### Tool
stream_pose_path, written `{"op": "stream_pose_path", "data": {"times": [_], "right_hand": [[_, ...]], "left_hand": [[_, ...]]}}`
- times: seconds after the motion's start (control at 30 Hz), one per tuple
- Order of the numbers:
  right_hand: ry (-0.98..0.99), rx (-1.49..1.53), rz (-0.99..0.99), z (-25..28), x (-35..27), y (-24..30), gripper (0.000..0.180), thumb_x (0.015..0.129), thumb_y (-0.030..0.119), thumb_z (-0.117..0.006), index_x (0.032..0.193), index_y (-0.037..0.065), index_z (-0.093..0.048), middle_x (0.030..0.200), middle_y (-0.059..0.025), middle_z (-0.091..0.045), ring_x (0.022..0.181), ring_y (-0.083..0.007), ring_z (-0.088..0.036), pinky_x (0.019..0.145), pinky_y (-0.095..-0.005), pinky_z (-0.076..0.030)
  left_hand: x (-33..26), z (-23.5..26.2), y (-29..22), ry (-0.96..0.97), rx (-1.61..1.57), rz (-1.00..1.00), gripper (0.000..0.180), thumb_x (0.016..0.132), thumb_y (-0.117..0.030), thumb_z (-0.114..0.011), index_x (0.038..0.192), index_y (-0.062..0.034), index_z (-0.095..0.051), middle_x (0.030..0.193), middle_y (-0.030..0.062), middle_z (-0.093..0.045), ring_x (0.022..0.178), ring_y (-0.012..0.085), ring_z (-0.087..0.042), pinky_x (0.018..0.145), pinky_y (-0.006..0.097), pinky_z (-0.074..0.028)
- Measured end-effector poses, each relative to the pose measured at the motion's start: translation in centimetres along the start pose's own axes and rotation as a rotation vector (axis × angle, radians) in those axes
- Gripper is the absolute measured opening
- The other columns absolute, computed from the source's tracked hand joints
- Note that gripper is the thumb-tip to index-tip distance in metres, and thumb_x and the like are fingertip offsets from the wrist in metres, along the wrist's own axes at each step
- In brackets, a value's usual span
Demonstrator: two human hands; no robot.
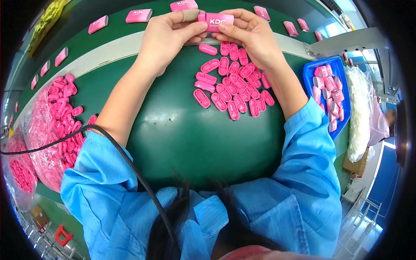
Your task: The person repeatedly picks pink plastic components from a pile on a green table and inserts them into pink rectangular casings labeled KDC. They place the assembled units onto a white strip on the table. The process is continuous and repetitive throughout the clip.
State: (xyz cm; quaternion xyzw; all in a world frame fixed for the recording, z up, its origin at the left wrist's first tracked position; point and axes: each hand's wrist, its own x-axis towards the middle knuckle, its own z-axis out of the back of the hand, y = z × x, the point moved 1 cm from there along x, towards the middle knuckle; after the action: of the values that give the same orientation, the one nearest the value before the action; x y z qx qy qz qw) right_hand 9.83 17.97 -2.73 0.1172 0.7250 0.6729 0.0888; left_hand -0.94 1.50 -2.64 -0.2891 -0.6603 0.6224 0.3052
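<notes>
Both my hands hold one pink rectangular plastic case (215, 21) with white lettering, above the far edge of the green table. My left hand (170, 34) grips its left end; a tan bandage wraps the thumb. My right hand (250, 32) pinches its right end. Just below the hands lies a pile of several small pink oval caps (232, 84) on the green table (190, 134).
Several finished pink cases (138, 15) ride a green conveyor belt beyond the table. A clear bag of pink caps (58, 125) lies at the left. A blue tray (328, 93) with pink parts and a white bag (360, 112) stand at the right. A black cable (108, 143) crosses my left sleeve.
</notes>
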Motion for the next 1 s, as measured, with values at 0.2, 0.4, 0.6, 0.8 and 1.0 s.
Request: {"op": "stream_pose_path", "data": {"times": [0.2,0.4,0.6,0.8,1.0], "right_hand": [[-0.013,-0.083,0.11,-0.1,0.0,0.0,0.03,0.088,0.006,-0.064,0.115,-0.003,-0.055,0.106,-0.0134,-0.066,0.09,-0.0188,-0.066,0.084,-0.0281,-0.054],[-0.024,-0.226,0.176,-0.5,-0.6,0.7,0.032,0.087,0.006,-0.065,0.116,-0.004,-0.055,0.105,-0.0124,-0.066,0.09,-0.0173,-0.066,0.083,-0.0276,-0.054],[-0.086,-0.26,0.285,-2.7,-1.3,1.7,0.022,0.085,0.003,-0.065,0.103,-0.007,-0.058,0.097,-0.0113,-0.068,0.081,-0.011,-0.064,0.071,-0.022,-0.052],[0.0,-0.489,0.186,1.2,6.0,0.5,0.023,0.087,0.01,-0.065,0.103,-0.006,-0.062,0.096,-0.0105,-0.067,0.082,-0.0111,-0.063,0.072,-0.0245,-0.05],[-0.258,-1.368,0.441,5.9,7.3,1.4,0.026,0.086,0.023,-0.057,0.095,0.001,-0.068,0.096,-0.02,-0.065,0.098,-0.0384,-0.058,0.089,-0.0427,-0.046]], "left_hand": [[0.0,0.3,0.2,0.018,0.106,-0.109,0.035,0.086,-0.01,-0.067,0.116,0.0063,-0.061,0.099,0.0126,-0.069,0.087,0.0154,-0.067,0.08,0.025,-0.054],[-1.6,-1.2,-1.7,-0.131,0.535,-0.128,0.03,0.082,-0.008,-0.067,0.11,0.0013,-0.065,0.095,0.0142,-0.069,0.082,0.0221,-0.067,0.076,0.029,-0.054],[-3.0,-2.5,-2.8,-0.139,0.91,-0.241,0.045,0.083,-0.007,-0.06,0.121,0.0127,-0.048,0.09,0.0324,-0.061,0.084,0.0414,-0.064,0.073,0.042,-0.052],[-1.7,-1.1,-1.9,-0.231,0.897,-0.766,0.023,0.077,-0.008,-0.068,0.1,-0.003,-0.068,0.098,0.0138,-0.063,0.095,0.0316,-0.06,0.086,0.039,-0.048],[-1.8,-1.0,-1.0,0.187,0.992,-0.596,0.024,0.076,-0.01,-0.071,0.099,-0.003,-0.068,0.096,0.012,-0.063,0.087,0.0299,-0.061,0.079,0.037,-0.05]]}}
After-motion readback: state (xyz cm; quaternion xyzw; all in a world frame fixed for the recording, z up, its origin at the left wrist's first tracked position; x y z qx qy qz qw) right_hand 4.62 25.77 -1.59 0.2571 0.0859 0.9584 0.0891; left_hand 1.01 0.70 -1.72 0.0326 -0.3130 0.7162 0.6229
